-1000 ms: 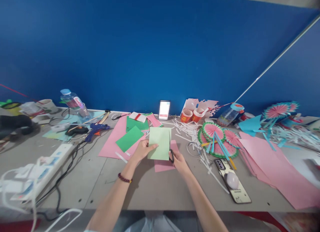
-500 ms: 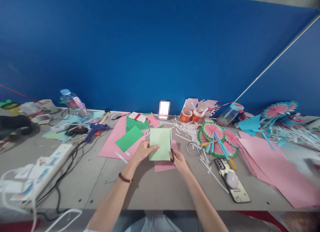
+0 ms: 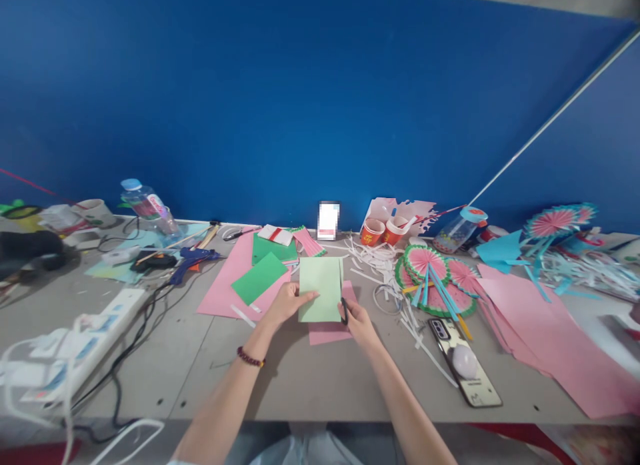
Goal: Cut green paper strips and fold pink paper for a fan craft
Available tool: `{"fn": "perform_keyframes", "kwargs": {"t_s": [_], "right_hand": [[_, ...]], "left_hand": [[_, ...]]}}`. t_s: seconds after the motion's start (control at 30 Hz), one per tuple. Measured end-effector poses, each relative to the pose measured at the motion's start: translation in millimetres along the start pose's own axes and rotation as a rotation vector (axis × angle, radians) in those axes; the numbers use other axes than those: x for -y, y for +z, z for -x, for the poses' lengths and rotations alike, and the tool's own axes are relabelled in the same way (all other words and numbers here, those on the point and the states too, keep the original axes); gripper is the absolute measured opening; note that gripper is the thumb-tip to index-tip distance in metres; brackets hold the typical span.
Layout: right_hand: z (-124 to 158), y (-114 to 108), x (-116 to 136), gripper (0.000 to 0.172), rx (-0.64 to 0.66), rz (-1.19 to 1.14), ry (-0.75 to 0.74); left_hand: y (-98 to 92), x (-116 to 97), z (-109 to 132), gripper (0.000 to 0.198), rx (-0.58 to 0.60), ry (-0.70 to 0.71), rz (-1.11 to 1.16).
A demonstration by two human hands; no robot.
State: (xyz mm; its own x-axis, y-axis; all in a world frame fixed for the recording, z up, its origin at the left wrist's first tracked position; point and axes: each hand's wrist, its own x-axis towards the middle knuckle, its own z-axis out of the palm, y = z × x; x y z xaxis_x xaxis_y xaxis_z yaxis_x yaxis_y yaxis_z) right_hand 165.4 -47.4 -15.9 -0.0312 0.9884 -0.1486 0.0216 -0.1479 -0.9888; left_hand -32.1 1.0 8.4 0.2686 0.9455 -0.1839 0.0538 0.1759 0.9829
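My left hand point(image 3: 286, 303) pinches the left edge of a light green paper sheet point(image 3: 321, 289), holding it upright above the grey table point(image 3: 300, 378). My right hand point(image 3: 358, 323) is closed round black-handled scissors point(image 3: 343, 309), whose blades run up along the sheet's right edge. A small pink paper point(image 3: 331, 330) lies on the table just beneath the green sheet. A beaded bracelet point(image 3: 249, 357) circles my left wrist.
Pink and dark green sheets point(image 3: 260, 276) lie to the left, a blue glue gun point(image 3: 193, 259), water bottle point(image 3: 146, 203) and power strip point(image 3: 75, 348) further left. Right: paper fans point(image 3: 433, 278), white strips point(image 3: 380, 265), a phone point(image 3: 465, 361), red cups point(image 3: 383, 231), large pink sheets point(image 3: 550, 331).
The green sheet and both hands have barely shifted; the scissors stay at the sheet's right edge.
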Motion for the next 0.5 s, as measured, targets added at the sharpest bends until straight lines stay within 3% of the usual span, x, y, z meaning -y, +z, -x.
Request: {"fn": "perform_keyframes", "kwargs": {"t_s": [0.5], "right_hand": [[-0.9, -1.9, -7.9, 0.050, 0.027, 0.006, 0.004]], "left_hand": [[-0.9, 0.3, -0.8, 0.044, 0.033, 0.015, -0.046]]}}
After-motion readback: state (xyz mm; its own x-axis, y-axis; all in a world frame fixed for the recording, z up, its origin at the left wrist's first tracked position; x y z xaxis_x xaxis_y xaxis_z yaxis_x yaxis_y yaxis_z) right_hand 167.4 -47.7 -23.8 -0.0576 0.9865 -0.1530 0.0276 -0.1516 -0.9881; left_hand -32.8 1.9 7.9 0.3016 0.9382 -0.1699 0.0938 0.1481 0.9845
